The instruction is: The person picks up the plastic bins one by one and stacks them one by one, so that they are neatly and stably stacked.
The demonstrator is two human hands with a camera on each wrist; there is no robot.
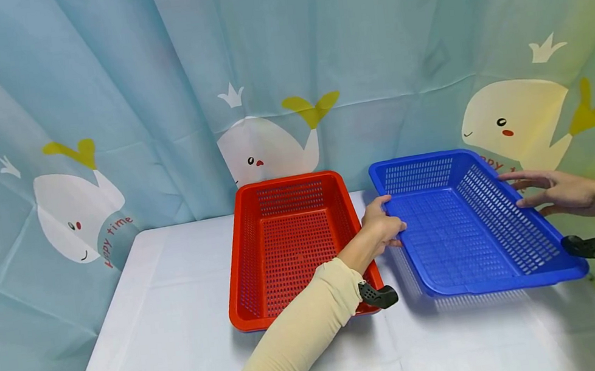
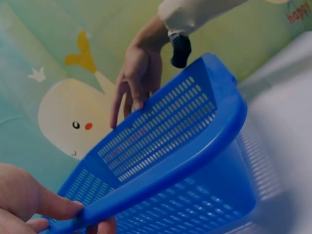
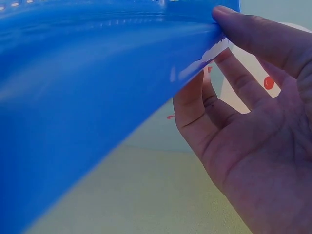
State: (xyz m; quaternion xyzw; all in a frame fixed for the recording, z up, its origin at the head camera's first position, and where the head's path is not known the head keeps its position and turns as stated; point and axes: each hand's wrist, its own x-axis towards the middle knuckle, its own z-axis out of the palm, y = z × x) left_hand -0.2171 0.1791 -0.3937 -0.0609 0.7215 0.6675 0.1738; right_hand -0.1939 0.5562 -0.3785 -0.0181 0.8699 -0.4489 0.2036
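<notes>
A blue plastic basket [image 1: 449,235] is tilted, partly raised off the table on the right side. My left hand [image 1: 382,226] grips its left rim; the left wrist view shows the thumb of this hand [image 2: 27,200] on the rim [image 2: 170,175] and fingertips below it. At the opposite long side is my right hand [image 1: 570,191]. In the right wrist view, the thumb of this hand [image 3: 263,156] touches the basket's edge [image 3: 97,97], with fingers bent against the outer side. Nothing lies in the basket.
A red basket [image 1: 299,252] stands on the white table [image 1: 181,321] left of the blue one, under my left forearm; a blue edge shows beneath it. Behind the table hangs a light blue curtain [image 1: 379,35] with whale prints.
</notes>
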